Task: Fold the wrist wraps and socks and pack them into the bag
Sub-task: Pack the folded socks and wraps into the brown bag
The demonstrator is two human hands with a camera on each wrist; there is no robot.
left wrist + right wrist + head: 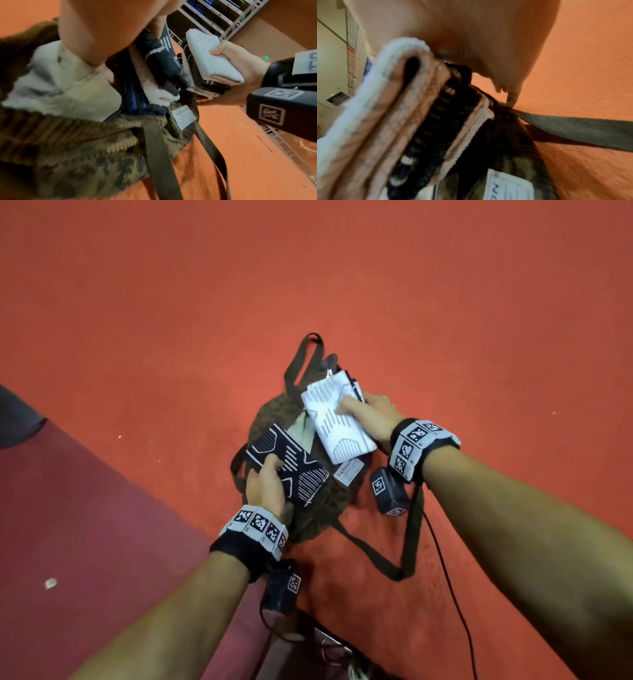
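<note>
A brown camouflage corduroy bag point(310, 518) with dark webbing straps point(409, 542) lies on an orange-red carpeted floor point(411, 285), its mouth open and its pale lining point(56, 81) showing. The left hand point(265, 486) grips a folded dark navy sock bundle with white line patterns point(287, 469), thumb on top, holding it over the bag's near side. The right hand point(371, 419) clamps a folded white sock bundle with grey line patterns point(337, 419), with darker folded layers stacked beneath it, over the bag's far side. The two bundles sit close together above the opening. A white label reading FASHION point(347, 472) is sewn on the bag's outside, just below the white bundle. Both wrists carry black bands with square printed markers.
</note>
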